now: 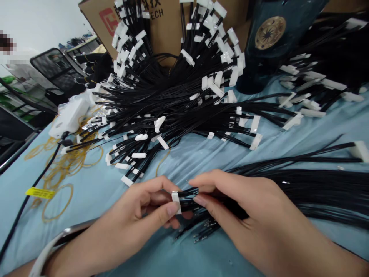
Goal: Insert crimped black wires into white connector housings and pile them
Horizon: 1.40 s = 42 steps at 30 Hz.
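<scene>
Between thumb and fingers, my left hand (155,209) grips a small white connector (176,202) with black wires running out of its right side. My right hand (245,207) is just to the right, its thumb and index finger pinched at the black wires close to the connector. Whether it has one wire or several is hidden by the fingers. Loose wire ends with small metal terminals (204,229) lie below, between the hands. They belong to a thick bundle of black wires (323,192) that stretches under my right hand to the right edge.
A large heap of black cables with white connectors (173,96) lies ahead, before a cardboard box (167,34). At the back right stands a dark blue container (253,57), near more connectors (311,82). Rubber bands (72,161), a white adapter (70,117) and its black cord (37,179) are left.
</scene>
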{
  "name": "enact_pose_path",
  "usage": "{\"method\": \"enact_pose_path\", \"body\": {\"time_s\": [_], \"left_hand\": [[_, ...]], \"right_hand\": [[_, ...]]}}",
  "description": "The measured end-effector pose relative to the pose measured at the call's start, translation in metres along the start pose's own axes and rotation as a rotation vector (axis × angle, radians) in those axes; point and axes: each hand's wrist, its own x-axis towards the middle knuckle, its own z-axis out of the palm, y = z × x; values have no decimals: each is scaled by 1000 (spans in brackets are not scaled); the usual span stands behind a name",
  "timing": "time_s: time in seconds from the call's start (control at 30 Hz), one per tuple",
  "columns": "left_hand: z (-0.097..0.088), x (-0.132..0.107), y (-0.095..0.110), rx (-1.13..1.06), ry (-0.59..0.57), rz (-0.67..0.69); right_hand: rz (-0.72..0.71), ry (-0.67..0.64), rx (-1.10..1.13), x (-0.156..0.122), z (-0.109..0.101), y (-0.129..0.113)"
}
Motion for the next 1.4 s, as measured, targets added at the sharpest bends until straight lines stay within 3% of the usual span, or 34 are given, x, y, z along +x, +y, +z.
{"method": "enact_pose_path", "body": {"time_s": [0.5, 0.7, 1.03, 1.13, 1.23, 1.4], "left_hand": [[1, 1, 1, -2, 19, -27], [2, 3, -1, -58, 38, -16], [1, -4, -4, -86, -30, 28], [3, -2, -1, -79, -7, 26], [3, 2, 3, -70, 27, 12], [3, 4, 6, -102, 16, 7]], "right_hand": [[43, 68, 151, 1, -1, 1], [13, 64, 84, 0, 7, 1], [-30, 49, 110, 1, 16, -2], [-39, 63, -6, 0, 10, -2], [-135, 114, -233, -5, -1, -3], [-214, 59, -386, -8, -10, -2]]}}
